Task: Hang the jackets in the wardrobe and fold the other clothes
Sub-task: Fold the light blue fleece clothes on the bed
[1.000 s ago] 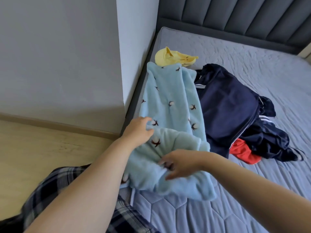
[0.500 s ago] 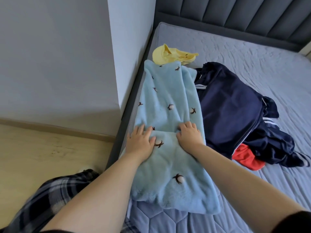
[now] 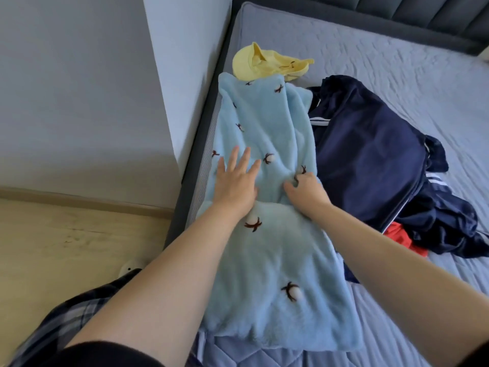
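Observation:
A light blue fleece garment point(image 3: 270, 128) with small dark-and-white cotton prints lies lengthwise along the bed's left edge, its near end folded over. My left hand point(image 3: 235, 181) presses flat on it with fingers spread, just past the fold. My right hand point(image 3: 304, 189) sits beside it with fingers curled into the fleece near the garment's right edge. To the right lies a navy jacket point(image 3: 370, 160) with white stripes, rumpled, over a red garment point(image 3: 399, 237). A yellow garment point(image 3: 264, 63) pokes out beyond the blue one's far end.
The grey quilted mattress point(image 3: 397, 62) stretches to the right, with a dark padded headboard point(image 3: 397, 17) behind. A grey wall corner point(image 3: 164, 75) stands close to the bed's left side. Wooden floor point(image 3: 66, 247) lies at lower left.
Both hands slid farther up the blue garment past the fold. My left hand spread flat, and my right hand's fingers curled into the fleece. The camera moved closer.

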Demonstrator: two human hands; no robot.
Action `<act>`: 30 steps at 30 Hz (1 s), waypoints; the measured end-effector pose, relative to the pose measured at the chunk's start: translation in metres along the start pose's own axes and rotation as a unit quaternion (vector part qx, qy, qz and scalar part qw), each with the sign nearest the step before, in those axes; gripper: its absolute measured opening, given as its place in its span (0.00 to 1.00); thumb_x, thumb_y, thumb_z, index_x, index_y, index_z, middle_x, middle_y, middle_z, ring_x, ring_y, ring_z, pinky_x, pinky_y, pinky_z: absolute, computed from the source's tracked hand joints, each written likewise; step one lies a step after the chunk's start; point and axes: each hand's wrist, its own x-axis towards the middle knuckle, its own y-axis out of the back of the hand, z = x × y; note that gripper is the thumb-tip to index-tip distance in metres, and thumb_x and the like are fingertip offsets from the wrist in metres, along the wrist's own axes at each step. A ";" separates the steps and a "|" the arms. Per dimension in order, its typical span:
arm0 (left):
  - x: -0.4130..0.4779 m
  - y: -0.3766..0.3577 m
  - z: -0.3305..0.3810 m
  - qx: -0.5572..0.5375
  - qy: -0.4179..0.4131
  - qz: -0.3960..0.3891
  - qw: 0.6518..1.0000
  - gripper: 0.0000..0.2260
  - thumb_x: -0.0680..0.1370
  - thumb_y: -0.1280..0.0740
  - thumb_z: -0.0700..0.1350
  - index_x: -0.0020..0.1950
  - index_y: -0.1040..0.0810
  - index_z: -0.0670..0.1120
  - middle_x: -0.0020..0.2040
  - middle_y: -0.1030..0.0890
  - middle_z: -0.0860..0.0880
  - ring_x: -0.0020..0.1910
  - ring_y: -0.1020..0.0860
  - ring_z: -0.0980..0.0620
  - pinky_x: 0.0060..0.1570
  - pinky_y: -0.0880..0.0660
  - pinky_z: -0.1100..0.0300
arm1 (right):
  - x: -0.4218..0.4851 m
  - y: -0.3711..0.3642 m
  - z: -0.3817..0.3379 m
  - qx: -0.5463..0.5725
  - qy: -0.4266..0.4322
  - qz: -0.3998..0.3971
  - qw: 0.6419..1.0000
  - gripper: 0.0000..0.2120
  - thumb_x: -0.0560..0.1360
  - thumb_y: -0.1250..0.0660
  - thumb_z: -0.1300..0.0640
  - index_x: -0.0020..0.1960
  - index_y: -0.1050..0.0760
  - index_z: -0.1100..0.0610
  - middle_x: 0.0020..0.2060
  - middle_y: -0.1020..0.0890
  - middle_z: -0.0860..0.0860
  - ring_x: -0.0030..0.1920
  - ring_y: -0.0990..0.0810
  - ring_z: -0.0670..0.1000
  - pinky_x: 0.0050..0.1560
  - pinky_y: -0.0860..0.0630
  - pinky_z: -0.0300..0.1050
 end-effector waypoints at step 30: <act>0.067 -0.016 -0.036 -0.451 0.114 -0.018 0.885 0.15 0.79 0.38 0.41 0.66 0.24 0.46 0.64 0.24 0.45 0.62 0.27 0.49 0.61 0.36 0.62 | 0.150 0.032 -0.092 0.056 0.218 0.180 0.958 0.07 0.66 0.39 0.67 0.40 0.35 0.58 0.32 0.33 0.50 0.36 0.34 0.54 0.30 0.39 0.44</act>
